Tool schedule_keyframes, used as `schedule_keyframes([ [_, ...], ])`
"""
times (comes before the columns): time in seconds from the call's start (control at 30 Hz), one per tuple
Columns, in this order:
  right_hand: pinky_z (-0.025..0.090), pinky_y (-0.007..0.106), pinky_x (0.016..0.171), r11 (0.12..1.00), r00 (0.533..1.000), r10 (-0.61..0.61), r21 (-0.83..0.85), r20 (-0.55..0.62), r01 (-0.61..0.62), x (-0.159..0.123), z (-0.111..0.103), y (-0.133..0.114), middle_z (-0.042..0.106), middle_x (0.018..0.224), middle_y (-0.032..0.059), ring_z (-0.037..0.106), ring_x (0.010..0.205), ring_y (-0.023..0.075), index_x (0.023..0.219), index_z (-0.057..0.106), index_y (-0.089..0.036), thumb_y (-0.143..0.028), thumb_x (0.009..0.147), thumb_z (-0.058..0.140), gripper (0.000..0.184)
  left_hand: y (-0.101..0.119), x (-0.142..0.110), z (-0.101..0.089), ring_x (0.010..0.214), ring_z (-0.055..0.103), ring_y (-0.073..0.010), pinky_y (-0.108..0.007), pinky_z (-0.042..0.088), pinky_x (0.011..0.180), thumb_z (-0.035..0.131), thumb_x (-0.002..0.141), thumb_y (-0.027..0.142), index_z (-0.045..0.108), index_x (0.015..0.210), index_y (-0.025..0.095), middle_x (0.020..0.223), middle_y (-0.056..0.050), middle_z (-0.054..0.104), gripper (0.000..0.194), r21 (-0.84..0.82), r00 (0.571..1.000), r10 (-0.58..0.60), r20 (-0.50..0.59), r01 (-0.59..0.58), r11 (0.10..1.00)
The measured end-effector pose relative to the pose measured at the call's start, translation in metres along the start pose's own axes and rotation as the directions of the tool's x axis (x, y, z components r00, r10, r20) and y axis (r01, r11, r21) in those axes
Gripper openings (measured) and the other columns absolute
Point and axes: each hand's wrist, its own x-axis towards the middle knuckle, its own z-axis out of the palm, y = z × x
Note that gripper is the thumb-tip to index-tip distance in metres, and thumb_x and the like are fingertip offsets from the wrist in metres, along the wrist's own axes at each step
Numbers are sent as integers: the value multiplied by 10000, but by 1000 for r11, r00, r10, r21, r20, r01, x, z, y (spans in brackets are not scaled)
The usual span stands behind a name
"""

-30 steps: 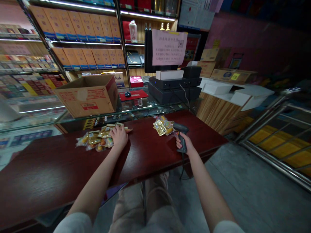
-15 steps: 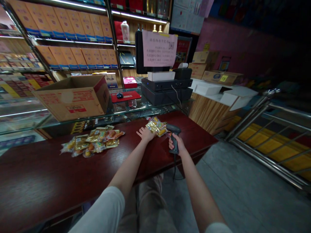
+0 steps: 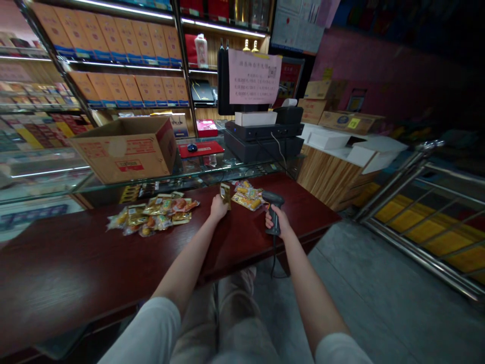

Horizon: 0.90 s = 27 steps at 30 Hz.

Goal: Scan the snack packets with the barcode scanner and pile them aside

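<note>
Pinching a small gold foil packet (image 3: pixel 226 195) upright between the fingertips of the left hand (image 3: pixel 219 208), just above a dark red wooden desk (image 3: pixel 76 263), and closing the right hand (image 3: pixel 275 221) firmly around the grip of a black corded barcode scanner (image 3: pixel 273 212), with its black cable (image 3: pixel 273 258) trailing down past the desk edge. Leaving a loose heap of clear-wrapped yellow and gold snack packets (image 3: pixel 151 215) on the desk to the left, and a smaller heap of similar packets (image 3: pixel 246 196) just beside the scanner. Apparently working through the packets singly, with this one lifted clear of both heaps; the next move seemingly calling for turning its printed side toward the scanner and bringing the two together without disturbing the nearby heap.
</note>
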Motion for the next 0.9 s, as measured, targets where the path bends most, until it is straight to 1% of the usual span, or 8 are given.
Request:
schedule_keyframes([
  [0.07, 302, 200, 325, 1000, 999, 18, -3, 27, -18, -2, 9, -1, 457, 461, -116, 343, 298, 65, 909, 505, -229, -523, 728, 724, 409, -10, -2, -17, 1050, 647, -294, -394, 484, 926, 641, 686, 132, 595, 1001, 153, 1043, -158, 683, 319, -35, 999, 32, -11, -32, 999],
  [0.13, 301, 198, 323, 999, 995, 45, -2, 90, -45, -4, 27, 1, 459, 468, -113, 345, 300, 62, 896, 499, -231, -508, 746, 718, 384, -21, -6, -34, 1026, 653, -281, -388, 497, 922, 613, 679, 103, 602, 991, 153, 1018, -136, 687, 316, -72, 998, 55, -30, -57, 996],
  [0.27, 314, 203, 328, 994, 968, 110, -48, 225, -101, -4, 85, 18, 487, 486, -103, 382, 311, 67, 909, 511, -224, -459, 750, 731, 359, -44, -16, -63, 1010, 653, -271, -410, 501, 942, 603, 667, 91, 599, 1042, 155, 1020, -109, 685, 380, -131, 994, 59, -88, -71, 989],
  [0.37, 313, 201, 325, 988, 947, 154, -61, 282, -143, 0, 126, 35, 487, 478, -107, 384, 313, 66, 917, 531, -209, -448, 725, 749, 376, -60, -25, -77, 988, 658, -257, -416, 505, 945, 604, 671, 96, 594, 1069, 154, 1002, -94, 688, 402, -166, 992, 58, -112, -76, 983],
  [0.47, 319, 200, 330, 981, 929, 195, -60, 314, -186, 4, 149, 49, 486, 471, -109, 388, 312, 65, 904, 531, -205, -448, 712, 762, 387, -70, -34, -84, 997, 656, -245, -417, 508, 949, 591, 701, 114, 589, 1085, 153, 1006, -87, 688, 386, -197, 989, 78, -123, -102, 975],
  [0.6, 316, 202, 332, 970, 918, 241, -79, 315, -228, 5, 157, 60, 480, 460, -112, 388, 308, 66, 872, 516, -208, -452, 725, 752, 370, -74, -41, -84, 1027, 651, -234, -405, 500, 967, 562, 725, 110, 594, 1086, 154, 1063, -99, 686, 366, -230, 984, 140, -113, -163, 959],
  [0.73, 310, 204, 333, 963, 917, 266, -116, 297, -241, 2, 159, 61, 478, 457, -114, 388, 304, 64, 845, 499, -209, -463, 727, 748, 375, -75, -42, -81, 1044, 647, -236, -407, 487, 986, 550, 737, 101, 602, 1115, 159, 1077, -110, 686, 386, -240, 980, 178, -93, -195, 951],
  [0.9, 309, 200, 327, 973, 942, 225, -109, 250, -203, -4, 150, 50, 492, 468, -117, 387, 308, 64, 888, 497, -214, -473, 682, 782, 437, -74, -45, -78, 1232, 572, -288, -474, 409, 1086, 572, 741, 132, 474, 1361, 123, 1292, -179, 610, 628, -166, 966, 215, -141, -237, 957],
])
